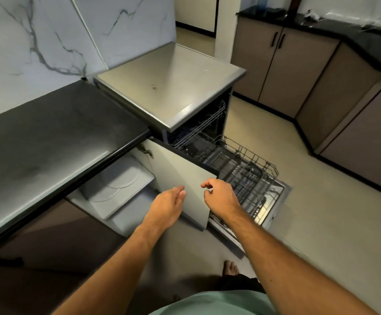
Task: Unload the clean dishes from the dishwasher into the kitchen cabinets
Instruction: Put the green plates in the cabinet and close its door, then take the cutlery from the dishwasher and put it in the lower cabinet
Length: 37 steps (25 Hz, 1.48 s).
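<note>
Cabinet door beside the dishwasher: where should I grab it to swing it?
Take the cabinet door by its free vertical edge near the right hand, coming from the dishwasher side. The hinge sits at the far end under the counter, and no handle shows on the inner face toward the left hand, so wrap fingers round that edge.

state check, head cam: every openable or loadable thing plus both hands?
cabinet door: swung open
white plates: stacked on the cabinet shelf
dishwasher door: folded down
lower rack: pulled out
left hand: open, empty
right hand: loosely curled, empty
</note>
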### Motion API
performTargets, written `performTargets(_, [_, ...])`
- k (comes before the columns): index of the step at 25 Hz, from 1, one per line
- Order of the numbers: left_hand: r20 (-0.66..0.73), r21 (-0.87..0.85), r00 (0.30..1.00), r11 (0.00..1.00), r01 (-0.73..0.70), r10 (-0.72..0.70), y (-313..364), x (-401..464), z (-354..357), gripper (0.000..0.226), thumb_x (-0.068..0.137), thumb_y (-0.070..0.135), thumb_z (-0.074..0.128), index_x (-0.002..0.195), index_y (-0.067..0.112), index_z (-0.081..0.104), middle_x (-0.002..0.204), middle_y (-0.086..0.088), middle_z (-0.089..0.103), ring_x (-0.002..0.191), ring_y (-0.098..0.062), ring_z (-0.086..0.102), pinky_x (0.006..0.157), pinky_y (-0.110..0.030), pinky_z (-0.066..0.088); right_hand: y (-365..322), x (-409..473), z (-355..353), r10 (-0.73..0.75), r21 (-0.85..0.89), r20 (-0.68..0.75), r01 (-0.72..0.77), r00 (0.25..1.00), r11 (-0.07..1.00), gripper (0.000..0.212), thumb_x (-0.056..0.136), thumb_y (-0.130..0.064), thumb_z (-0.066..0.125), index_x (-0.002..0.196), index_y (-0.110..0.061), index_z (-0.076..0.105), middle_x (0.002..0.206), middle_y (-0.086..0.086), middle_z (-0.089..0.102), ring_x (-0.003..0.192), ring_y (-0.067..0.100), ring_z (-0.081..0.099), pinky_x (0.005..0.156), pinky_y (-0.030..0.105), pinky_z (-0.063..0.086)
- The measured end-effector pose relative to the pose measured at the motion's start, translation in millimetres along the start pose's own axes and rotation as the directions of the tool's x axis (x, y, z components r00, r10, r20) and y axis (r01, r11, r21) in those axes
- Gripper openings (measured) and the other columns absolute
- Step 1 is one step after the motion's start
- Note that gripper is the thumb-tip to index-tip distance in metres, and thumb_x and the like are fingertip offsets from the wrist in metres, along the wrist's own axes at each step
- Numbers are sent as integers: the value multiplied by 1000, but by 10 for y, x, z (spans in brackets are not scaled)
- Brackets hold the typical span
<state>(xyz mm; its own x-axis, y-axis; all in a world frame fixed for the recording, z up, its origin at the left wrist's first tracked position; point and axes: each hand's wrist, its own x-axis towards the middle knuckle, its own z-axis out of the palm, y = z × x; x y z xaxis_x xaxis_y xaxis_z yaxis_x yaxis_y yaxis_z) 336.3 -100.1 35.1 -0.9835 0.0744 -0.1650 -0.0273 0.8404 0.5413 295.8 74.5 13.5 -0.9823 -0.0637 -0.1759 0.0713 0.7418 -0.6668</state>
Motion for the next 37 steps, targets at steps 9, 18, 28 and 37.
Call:
performTargets(9, [31,43,995,994,-96,95,701,295,427,44,105,40,33,136,19,55,134,-3,61,122,-23,57,103,-31,42,621,23,-637,-21,-76,40,24,999,997,26,95,-15,54,115,-27,66,110,-10,65,93,5,62,85,26,54])
performTargets(18, [11,-63,1000,998,28,-27,1607,525,1154,46,105,40,30,137,18,54,130,-3,63,121,-21,58,106,-33,43,1765,194,-1476,51,6,68,-51,996,999,23,97,-14,56,114,-26,64,110,-10,65,89,2,64,81,26,58])
performTargets(28, [87,-73,991,991,109,-102,1974,1077,1537,46,105,39,30,139,17,51,130,-5,63,120,-20,58,105,-35,44,2294,622,-1793,116,33,113,-121,987,992,21,97,-14,57,114,-24,64,116,-8,65,94,4,62,83,26,56])
performTargets(37, [219,-47,972,994,94,-82,1929,1785,1631,45,106,37,29,140,15,49,136,-5,58,125,-19,55,106,-34,43,2499,1337,-2098,230,1,57,-230,971,973,16,98,-18,57,108,-27,64,105,-9,66,78,-4,58,59,10,41])
